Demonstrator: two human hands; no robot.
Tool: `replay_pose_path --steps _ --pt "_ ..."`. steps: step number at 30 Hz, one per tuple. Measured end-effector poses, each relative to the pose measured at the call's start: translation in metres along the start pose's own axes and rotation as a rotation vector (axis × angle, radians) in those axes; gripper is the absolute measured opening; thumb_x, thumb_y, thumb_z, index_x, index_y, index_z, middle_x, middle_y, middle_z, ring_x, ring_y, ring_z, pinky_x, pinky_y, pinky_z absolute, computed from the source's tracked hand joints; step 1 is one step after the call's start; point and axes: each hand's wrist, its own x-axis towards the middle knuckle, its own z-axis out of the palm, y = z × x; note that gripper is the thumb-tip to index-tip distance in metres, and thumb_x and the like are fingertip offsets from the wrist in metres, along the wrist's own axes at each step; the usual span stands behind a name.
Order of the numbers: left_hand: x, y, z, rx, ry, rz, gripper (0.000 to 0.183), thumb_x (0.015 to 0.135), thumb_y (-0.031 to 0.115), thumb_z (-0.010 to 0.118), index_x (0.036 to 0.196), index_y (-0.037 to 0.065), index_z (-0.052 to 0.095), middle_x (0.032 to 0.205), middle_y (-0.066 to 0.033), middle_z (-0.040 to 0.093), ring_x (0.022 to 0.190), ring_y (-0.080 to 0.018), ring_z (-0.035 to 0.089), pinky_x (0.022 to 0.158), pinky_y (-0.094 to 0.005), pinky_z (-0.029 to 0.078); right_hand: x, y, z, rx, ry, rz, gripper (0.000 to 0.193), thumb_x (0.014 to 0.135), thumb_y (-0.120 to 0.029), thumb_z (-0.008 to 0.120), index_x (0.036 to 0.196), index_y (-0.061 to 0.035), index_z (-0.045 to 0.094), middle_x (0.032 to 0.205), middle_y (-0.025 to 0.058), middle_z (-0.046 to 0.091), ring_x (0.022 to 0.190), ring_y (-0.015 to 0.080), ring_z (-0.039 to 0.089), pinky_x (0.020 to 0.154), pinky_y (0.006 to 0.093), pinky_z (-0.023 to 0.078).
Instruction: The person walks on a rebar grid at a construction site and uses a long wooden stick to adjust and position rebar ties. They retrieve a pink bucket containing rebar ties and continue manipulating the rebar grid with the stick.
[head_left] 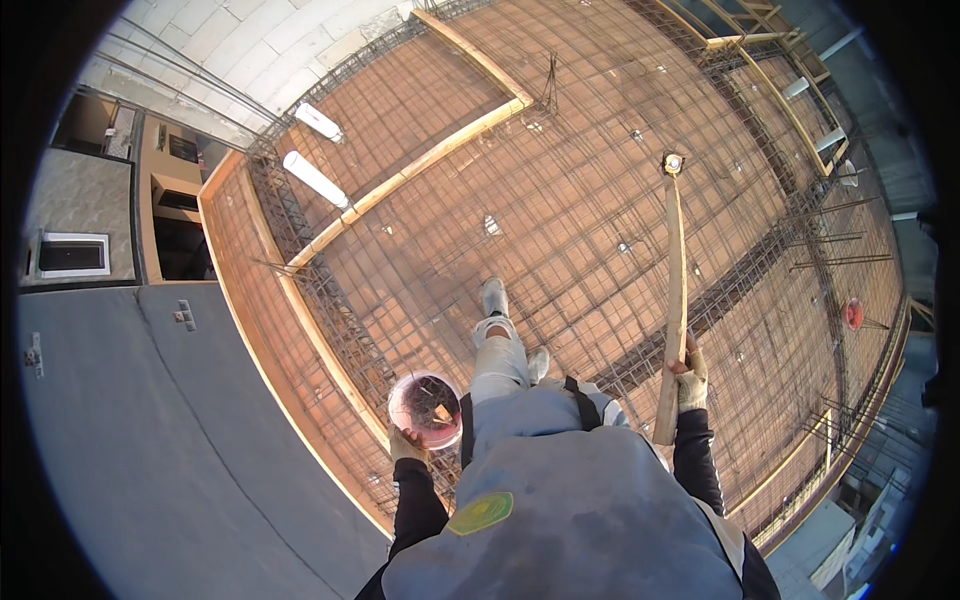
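My left hand [407, 445], in a pale glove, is closed on the rim of a round pinkish bucket [397, 408] at my left side. Dark contents and a small orange-brown piece [441, 412] show inside it. My right hand [690, 375], gloved with bare fingertips, grips a long wooden board [676, 290]. The board points away from me over the rebar mesh [560, 200]. At its far end is a small round white-and-yellow thing [673, 163]; whether it is fixed to the board I cannot tell. The board's near end comes close to my right side.
Mesh covers the reddish-brown deck under my feet. Wooden edge boards [430, 155] and rebar beam cages [350, 340] cross it. Two white pipes [316, 180] stand at the left. A drop lies beyond the left edge board [300, 400]. A red bucket [852, 314] stands far right.
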Motion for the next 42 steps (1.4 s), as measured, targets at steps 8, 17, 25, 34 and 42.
replay_pose_path --steps 8,17,25,34,42 --pt "0.024 0.064 0.124 0.041 0.016 0.001 0.052 0.102 0.055 0.053 0.071 0.014 0.052 0.057 -0.0033 0.049 0.051 -0.0242 0.050 0.044 -0.0390 0.043 0.060 -0.051 0.063 -0.019 0.079 0.061 0.085 0.075 -0.025 0.081 0.150 -0.0014 0.050 0.135 0.0105 0.061 0.119 0.0226 0.060 0.101 0.0358 0.048" --pt "0.055 0.142 0.293 0.226 -0.065 -0.052 0.040 0.099 0.051 0.062 0.075 0.020 0.053 0.063 0.0044 0.050 0.052 -0.0154 0.052 0.046 -0.0313 0.050 0.073 -0.102 0.103 -0.017 0.201 0.048 0.082 0.078 -0.021 0.077 0.151 -0.0006 0.048 0.134 0.0100 0.060 0.119 0.0212 0.059 0.101 0.0342 0.048" --pt "0.066 0.162 0.452 0.438 -0.138 0.104 0.043 0.097 0.053 0.063 0.075 0.017 0.054 0.064 0.0020 0.051 0.058 -0.0185 0.056 0.051 -0.0353 0.051 0.165 -0.109 0.070 0.002 0.283 -0.047 0.080 0.078 -0.021 0.078 0.150 -0.0011 0.050 0.132 0.0079 0.060 0.115 0.0194 0.060 0.100 0.0340 0.048" --pt "0.052 0.168 0.645 0.400 -0.164 0.115 0.052 0.099 0.061 0.055 0.072 0.016 0.058 0.060 -0.0017 0.058 0.059 -0.0265 0.061 0.055 -0.0403 0.052 0.331 -0.166 0.002 -0.124 0.292 0.003 0.082 0.076 -0.018 0.076 0.152 -0.0047 0.049 0.129 0.0070 0.063 0.116 0.0185 0.058 0.102 0.0336 0.047" --pt "0.046 0.115 0.733 0.416 -0.205 0.112 0.044 0.098 0.055 0.057 0.080 0.016 0.062 0.068 0.0001 0.062 0.071 -0.0242 0.065 0.064 -0.0387 0.055 0.430 -0.219 -0.031 -0.090 0.282 -0.043 0.078 0.078 -0.018 0.077 0.150 -0.0034 0.050 0.126 0.0064 0.062 0.113 0.0185 0.059 0.099 0.0312 0.047"
